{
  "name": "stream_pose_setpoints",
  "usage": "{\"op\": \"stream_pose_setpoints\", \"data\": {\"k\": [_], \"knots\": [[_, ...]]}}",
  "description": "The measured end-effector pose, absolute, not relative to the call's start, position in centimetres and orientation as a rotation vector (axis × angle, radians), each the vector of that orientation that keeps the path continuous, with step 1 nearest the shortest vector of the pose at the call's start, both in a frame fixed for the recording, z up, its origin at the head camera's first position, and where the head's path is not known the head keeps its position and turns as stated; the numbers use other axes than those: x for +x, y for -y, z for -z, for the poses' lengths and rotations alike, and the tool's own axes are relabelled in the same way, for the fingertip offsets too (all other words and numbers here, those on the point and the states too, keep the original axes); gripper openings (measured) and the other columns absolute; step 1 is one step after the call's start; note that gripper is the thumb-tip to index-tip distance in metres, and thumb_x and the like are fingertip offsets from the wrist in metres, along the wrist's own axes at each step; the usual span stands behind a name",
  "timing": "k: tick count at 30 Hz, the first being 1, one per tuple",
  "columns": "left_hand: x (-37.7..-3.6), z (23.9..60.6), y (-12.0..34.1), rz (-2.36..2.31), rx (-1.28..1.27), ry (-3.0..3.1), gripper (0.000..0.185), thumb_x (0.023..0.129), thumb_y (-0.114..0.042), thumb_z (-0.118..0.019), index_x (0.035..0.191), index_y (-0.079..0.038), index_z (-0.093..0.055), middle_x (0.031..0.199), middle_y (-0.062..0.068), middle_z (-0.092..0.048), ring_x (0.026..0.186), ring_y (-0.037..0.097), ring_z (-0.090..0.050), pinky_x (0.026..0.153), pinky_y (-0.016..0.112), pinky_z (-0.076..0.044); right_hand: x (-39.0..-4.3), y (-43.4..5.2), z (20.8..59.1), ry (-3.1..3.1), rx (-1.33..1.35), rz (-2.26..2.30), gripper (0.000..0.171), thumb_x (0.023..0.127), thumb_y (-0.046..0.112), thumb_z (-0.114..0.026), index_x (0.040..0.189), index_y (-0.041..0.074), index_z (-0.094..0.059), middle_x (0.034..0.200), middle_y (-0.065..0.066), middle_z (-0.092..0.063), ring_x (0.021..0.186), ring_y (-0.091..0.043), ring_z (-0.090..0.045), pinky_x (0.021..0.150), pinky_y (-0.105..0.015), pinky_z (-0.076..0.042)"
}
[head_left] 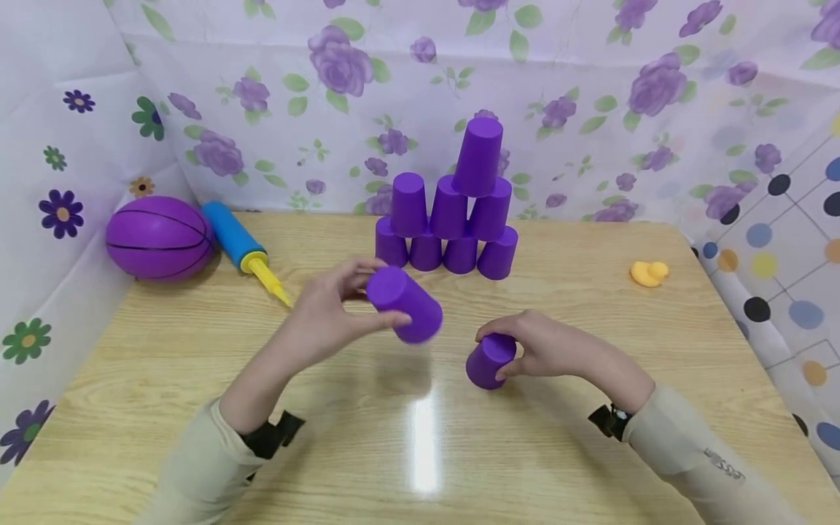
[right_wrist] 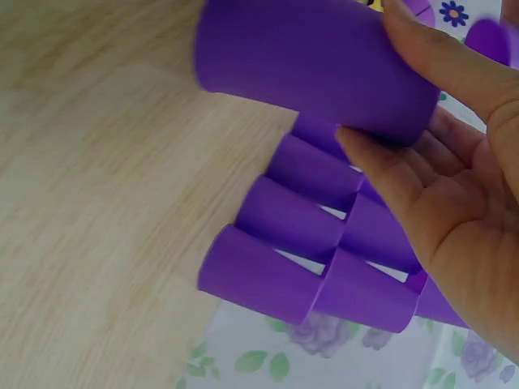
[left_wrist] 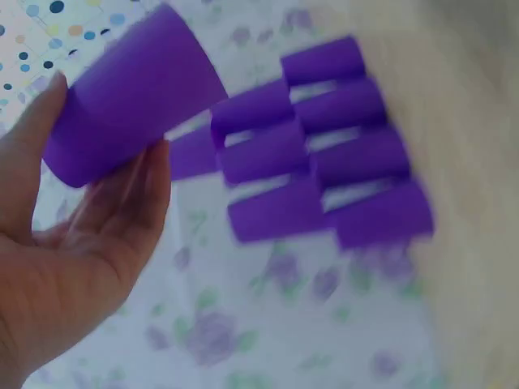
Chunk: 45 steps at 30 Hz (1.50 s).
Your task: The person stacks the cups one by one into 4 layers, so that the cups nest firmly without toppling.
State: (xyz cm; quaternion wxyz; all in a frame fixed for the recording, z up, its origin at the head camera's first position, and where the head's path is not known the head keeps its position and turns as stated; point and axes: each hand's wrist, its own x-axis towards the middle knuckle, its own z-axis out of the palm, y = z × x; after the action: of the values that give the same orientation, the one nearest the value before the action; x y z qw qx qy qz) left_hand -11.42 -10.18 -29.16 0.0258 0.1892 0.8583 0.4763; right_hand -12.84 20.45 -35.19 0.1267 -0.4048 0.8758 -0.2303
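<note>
In the head view, my left hand (head_left: 321, 313) grips a purple cup (head_left: 412, 310) between thumb and fingers. That cup is tilted, base up toward the left, in front of the stack. My right hand (head_left: 547, 348) pinches another purple cup (head_left: 485, 367) around its base end, mouth downward, low over the table. Behind both hands stands a pyramid of upturned purple cups: several in the bottom row (head_left: 425, 254), three in the middle row (head_left: 449, 211), and one top cup (head_left: 479, 157) resting over the right-hand pair. The left wrist view shows the thumb against the held cup's (left_wrist: 134, 97) side.
On the left of the wooden table (head_left: 197, 408) are a purple ball (head_left: 160, 239) and a blue pump (head_left: 232, 233) with a yellow nozzle end. A yellow rubber duck (head_left: 650, 273) sits at the right. Flowered cloth (head_left: 262, 146) hangs close behind the pyramid.
</note>
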Motion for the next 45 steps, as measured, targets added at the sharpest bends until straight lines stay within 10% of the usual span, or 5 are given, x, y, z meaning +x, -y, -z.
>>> {"op": "stream_pose_setpoints", "data": {"k": [12, 25, 45], "knots": [[-17.6, 25.8, 8.1, -1.881, 0.549, -2.930, 0.057, 0.073, -0.032, -0.080, 0.119, -0.008, -0.056, 0.109, 0.002, -0.065, 0.100, 0.010, -0.059, 0.095, 0.028, -0.041, -12.4, -21.4, 35.1, -2.602, -1.120, 0.685, 0.046, 0.072, 0.015, -0.080, 0.113, 0.003, -0.062, 0.109, -0.005, -0.066, 0.095, -0.016, -0.064, 0.080, -0.029, -0.054], [-24.9, 24.8, 5.4, -2.101, 0.431, -2.765, 0.060, 0.074, -0.029, -0.079, 0.127, -0.013, -0.056, 0.114, 0.002, -0.056, 0.096, 0.014, -0.055, 0.083, 0.022, -0.043, -12.1, -21.5, 35.7, -2.587, -1.088, 0.790, 0.047, 0.072, 0.015, -0.081, 0.114, 0.006, -0.062, 0.110, -0.006, -0.066, 0.094, -0.015, -0.065, 0.079, -0.026, -0.054], [-28.3, 24.9, 4.4, -1.853, 0.445, -2.712, 0.057, 0.077, -0.028, -0.077, 0.126, -0.016, -0.051, 0.119, 0.004, -0.058, 0.101, 0.016, -0.056, 0.084, 0.028, -0.048, -12.4, -21.3, 36.2, -2.489, -1.004, 0.923, 0.047, 0.073, 0.015, -0.080, 0.116, 0.008, -0.062, 0.113, -0.004, -0.065, 0.099, -0.015, -0.063, 0.086, -0.026, -0.052]]}}
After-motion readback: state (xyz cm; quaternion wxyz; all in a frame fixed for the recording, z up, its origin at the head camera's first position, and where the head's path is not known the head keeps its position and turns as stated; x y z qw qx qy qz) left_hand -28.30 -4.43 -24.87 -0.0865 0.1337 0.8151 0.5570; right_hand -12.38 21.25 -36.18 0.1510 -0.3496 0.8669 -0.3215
